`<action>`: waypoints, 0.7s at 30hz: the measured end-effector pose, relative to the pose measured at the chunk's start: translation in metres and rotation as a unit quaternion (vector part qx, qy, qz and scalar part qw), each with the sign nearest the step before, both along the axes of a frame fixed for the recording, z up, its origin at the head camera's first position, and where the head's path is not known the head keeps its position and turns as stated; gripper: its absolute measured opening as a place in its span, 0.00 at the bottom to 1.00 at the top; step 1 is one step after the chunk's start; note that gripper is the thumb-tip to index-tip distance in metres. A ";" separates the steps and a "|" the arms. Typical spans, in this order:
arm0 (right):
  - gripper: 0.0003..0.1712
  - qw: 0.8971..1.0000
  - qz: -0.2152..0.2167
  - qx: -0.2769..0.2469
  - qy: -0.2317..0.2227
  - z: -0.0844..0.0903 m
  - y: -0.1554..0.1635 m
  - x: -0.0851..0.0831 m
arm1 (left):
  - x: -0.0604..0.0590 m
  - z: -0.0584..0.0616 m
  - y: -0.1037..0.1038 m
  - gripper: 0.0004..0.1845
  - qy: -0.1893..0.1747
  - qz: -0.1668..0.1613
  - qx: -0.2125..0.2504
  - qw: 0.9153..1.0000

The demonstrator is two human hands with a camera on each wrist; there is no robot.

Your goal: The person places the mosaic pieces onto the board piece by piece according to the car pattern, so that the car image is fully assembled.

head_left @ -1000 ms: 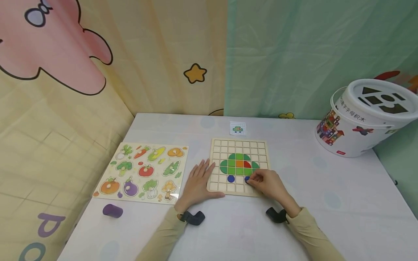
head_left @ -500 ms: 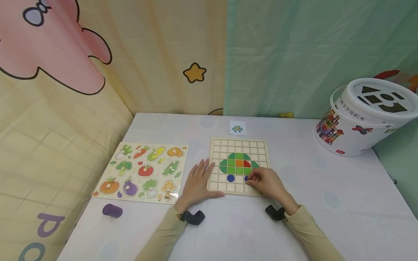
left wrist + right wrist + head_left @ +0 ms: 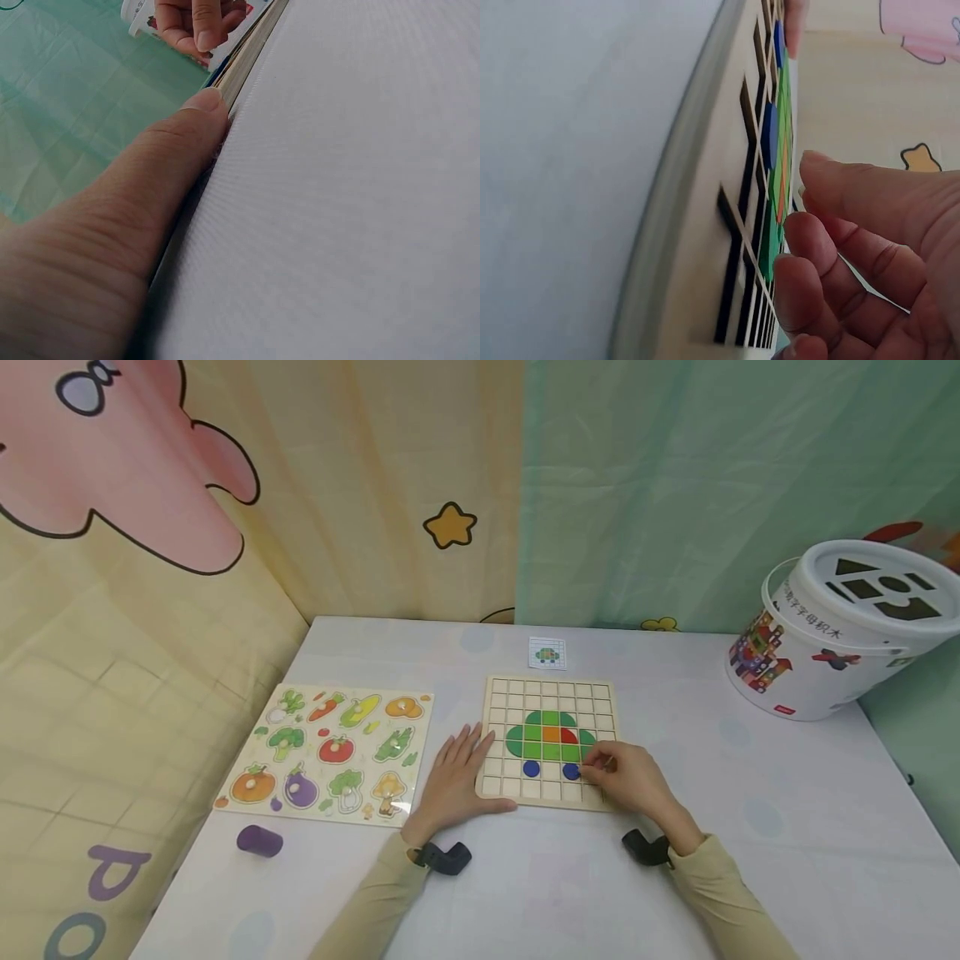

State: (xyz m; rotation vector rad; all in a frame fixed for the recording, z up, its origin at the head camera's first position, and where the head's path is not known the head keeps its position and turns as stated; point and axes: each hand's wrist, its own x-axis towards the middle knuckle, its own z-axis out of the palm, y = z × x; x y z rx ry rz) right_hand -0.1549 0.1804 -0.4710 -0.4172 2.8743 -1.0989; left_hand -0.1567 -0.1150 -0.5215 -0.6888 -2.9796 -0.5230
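A wooden grid board (image 3: pixel 551 693) lies mid-table, with a green car shape (image 3: pixel 550 739) that has an orange and a red tile in it. Two blue discs (image 3: pixel 532 768) (image 3: pixel 572 770) sit in the row below it. My left hand (image 3: pixel 457 777) lies flat at the board's left edge, and its thumb (image 3: pixel 150 187) presses the board's side (image 3: pixel 251 52). My right hand (image 3: pixel 622 777) hovers just right of the second disc, fingers loosely curled and holding nothing. In the right wrist view, the right hand (image 3: pixel 855 247) is off the board (image 3: pixel 705 225) and the disc (image 3: pixel 769 135).
A vegetable peg puzzle (image 3: pixel 330 752) lies left of the board, with a purple cylinder (image 3: pixel 259 841) near the front edge. A small pattern card (image 3: pixel 547 653) lies behind the board. A white shape-sorter bucket (image 3: pixel 840 627) stands far right. Curtains close the back and left.
My right hand let go of the second blue disc, which now sits in its cell, and drew back slightly to the right. The left hand has not moved.
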 end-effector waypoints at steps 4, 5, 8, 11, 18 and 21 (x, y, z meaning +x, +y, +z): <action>0.04 1.000 -0.019 -0.007 0.003 0.004 0.012 0.004 | 0.000 0.000 0.002 0.62 -0.003 -0.003 -0.002 1.000; 0.04 1.000 -0.024 -0.008 0.005 0.004 0.015 0.006 | 0.000 0.001 0.002 0.62 -0.002 -0.004 -0.002 1.000; 0.06 0.999 -0.037 -0.006 0.007 0.002 0.025 0.010 | -0.002 0.002 0.001 0.62 -0.003 -0.006 0.003 1.000; 0.07 0.999 -0.049 -0.001 0.006 -0.001 0.034 0.015 | -0.003 0.004 -0.001 0.62 -0.002 -0.006 0.001 1.000; 0.05 0.997 -0.070 0.022 0.006 -0.004 0.056 0.022 | -0.004 0.004 -0.003 0.62 -0.009 -0.005 -0.002 1.000; 0.06 0.996 -0.080 0.026 0.011 -0.004 0.063 0.022 | -0.004 0.003 -0.003 0.62 -0.007 -0.005 0.002 1.000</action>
